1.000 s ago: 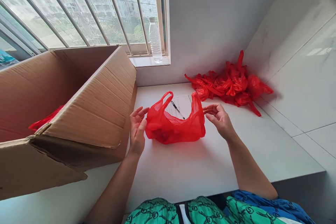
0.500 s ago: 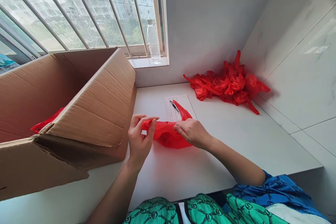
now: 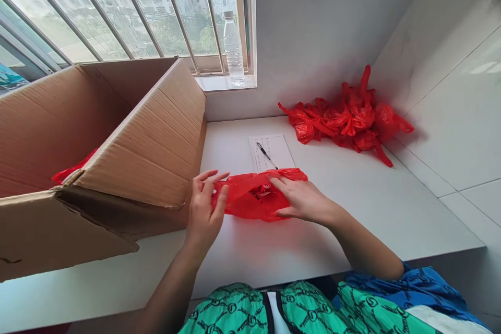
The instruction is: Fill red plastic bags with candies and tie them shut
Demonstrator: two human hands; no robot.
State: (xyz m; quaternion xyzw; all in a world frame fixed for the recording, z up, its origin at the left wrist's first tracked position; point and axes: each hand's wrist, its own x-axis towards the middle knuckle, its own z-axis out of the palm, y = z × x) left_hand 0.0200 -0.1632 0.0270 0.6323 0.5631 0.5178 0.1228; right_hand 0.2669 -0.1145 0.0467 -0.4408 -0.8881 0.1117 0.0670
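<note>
A red plastic bag (image 3: 254,201) lies between my two hands over the white table, its mouth partly spread, with dark print and something white showing inside. My left hand (image 3: 206,201) is at the bag's left end, fingers apart, thumb raised beside the red plastic. On the right end rests my right hand (image 3: 299,198), its fingers stretched and spread over the bag's edge. Just behind the bag are a sheet of paper (image 3: 279,148) with printed marks and a black pen (image 3: 266,154) lying on it.
A large open cardboard box (image 3: 144,146) stands at the left with red plastic (image 3: 74,168) inside. Several crumpled red bags (image 3: 348,117) are heaped against the back wall at the right. A clear water bottle (image 3: 234,52) stands on the windowsill (image 3: 223,83).
Both hands have loosened from their pinches and opened. The bag's upright handle has dropped, and its mouth has spread, showing print inside. The camera view has shifted slightly.
</note>
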